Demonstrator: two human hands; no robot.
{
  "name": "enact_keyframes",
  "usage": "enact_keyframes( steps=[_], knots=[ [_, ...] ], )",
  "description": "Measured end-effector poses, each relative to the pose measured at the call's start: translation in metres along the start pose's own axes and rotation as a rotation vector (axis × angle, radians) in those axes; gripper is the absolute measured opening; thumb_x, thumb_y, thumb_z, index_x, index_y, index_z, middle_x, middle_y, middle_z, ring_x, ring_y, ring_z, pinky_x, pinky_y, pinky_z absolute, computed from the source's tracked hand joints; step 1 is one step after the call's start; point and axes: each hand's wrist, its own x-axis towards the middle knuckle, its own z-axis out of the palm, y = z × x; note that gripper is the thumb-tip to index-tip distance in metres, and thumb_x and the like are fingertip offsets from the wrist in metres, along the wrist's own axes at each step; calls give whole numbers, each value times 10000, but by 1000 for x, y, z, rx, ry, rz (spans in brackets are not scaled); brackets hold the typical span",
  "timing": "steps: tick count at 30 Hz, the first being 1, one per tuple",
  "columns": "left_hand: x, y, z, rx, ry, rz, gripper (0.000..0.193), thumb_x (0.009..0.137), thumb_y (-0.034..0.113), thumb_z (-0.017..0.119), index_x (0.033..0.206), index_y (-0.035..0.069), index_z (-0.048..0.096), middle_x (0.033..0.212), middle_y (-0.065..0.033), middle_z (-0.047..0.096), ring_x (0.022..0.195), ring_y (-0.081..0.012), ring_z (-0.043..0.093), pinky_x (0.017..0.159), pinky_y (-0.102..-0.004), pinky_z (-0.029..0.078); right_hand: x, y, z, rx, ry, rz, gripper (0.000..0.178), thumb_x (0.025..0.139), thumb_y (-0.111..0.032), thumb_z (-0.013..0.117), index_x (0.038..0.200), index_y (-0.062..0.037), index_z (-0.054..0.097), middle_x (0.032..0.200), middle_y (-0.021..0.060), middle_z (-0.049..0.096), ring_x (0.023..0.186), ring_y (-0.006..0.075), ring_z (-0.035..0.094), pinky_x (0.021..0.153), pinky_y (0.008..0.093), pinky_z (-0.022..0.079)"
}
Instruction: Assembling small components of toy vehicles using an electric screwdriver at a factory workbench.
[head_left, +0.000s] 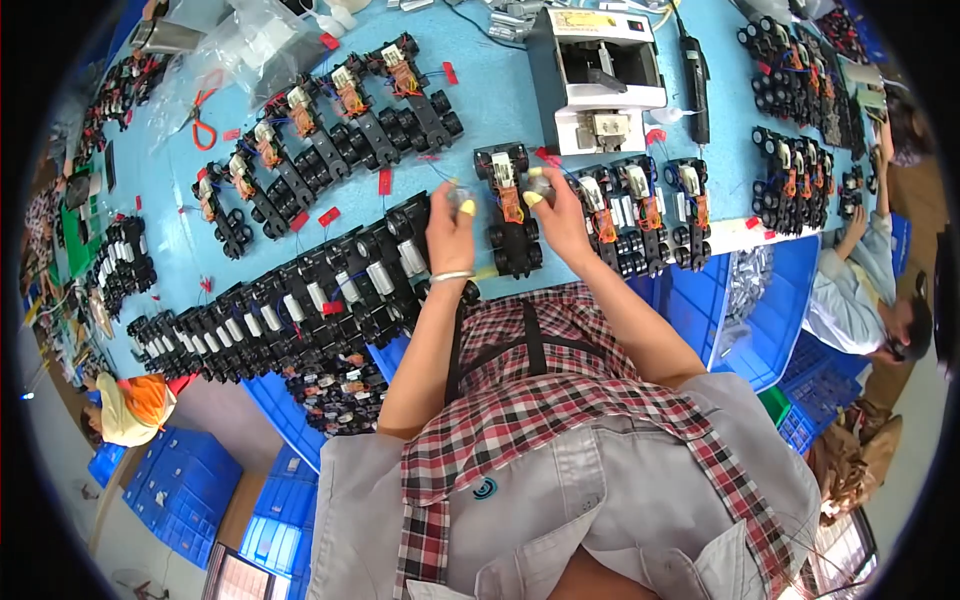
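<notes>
A black toy-car chassis (516,240) with wheels, an orange-brown circuit part and thin wires lies on the blue table in front of me. My left hand (451,238) is just left of it, fingers closed around a small silvery part whose kind I cannot make out. On the chassis's other side, my right hand (562,222) pinches another small silvery part (541,184) beside the front wheels. Yellow covers sit on some of my fingertips. Finer details between the fingers are hidden.
Rows of similar chassis (300,285) line the table's left front edge, with more fitted ones (345,100) behind. A white-and-black bench machine (602,80) stands ahead beside a black electric screwdriver (693,75). Orange-handled scissors (204,120) lie far left. Blue bins (770,330) sit below; a co-worker (855,300) is at right.
</notes>
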Motion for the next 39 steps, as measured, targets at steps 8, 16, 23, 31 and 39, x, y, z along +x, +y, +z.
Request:
enact_keyframes(
  steps=[8, 16, 23, 31, 39],
  knots=[
    [15, -8, 6, -375, -98, -388, 308, 827, 103, 515, 1115, 4, 470, 890, -25, 561, 720, -86, 515, 630, -221, 424, -17, -15, 1, -139, 175, -154, 308, 790, -2, 532, 1094, -52, 525, 823, 41, 584, 648, 96, 501, 603, 233, 426],
    [10, -8, 13, -492, -134, -473, 295, 830, 98, 529, 1114, 32, 484, 925, -10, 561, 795, -86, 520, 669, -223, 427, -21, 1, 15, 626, 225, 25, 187, 859, -42, 414, 1036, -34, 472, 1098, 58, 521, 971, 122, 490, 832, 264, 416],
    [10, -11, 15, -448, -126, -379, 315, 843, 115, 528, 1141, 29, 471, 1009, -20, 564, 847, -82, 531, 691, -217, 424, -17, 5, 14, 299, 192, 51, 174, 844, -7, 449, 1015, -6, 482, 1057, 88, 558, 958, 125, 521, 842, 262, 424],
    [3, -6, 15, -529, -213, -442, 331, 862, 167, 523, 1155, 23, 468, 1005, -17, 569, 875, -99, 544, 752, -240, 438, -24, -2, 11, 175, 317, -117, 161, 836, 30, 474, 991, 14, 516, 939, 51, 572, 834, 105, 535, 781, 232, 421],
    [5, -3, 8, -519, -234, -466, 330, 865, 166, 517, 1151, 8, 467, 999, -24, 567, 882, -105, 543, 770, -248, 443, -19, -2, 9, 302, 181, 12, 224, 795, 18, 541, 1018, 30, 553, 1055, 66, 545, 911, 120, 549, 791, 227, 435]
  ],
)
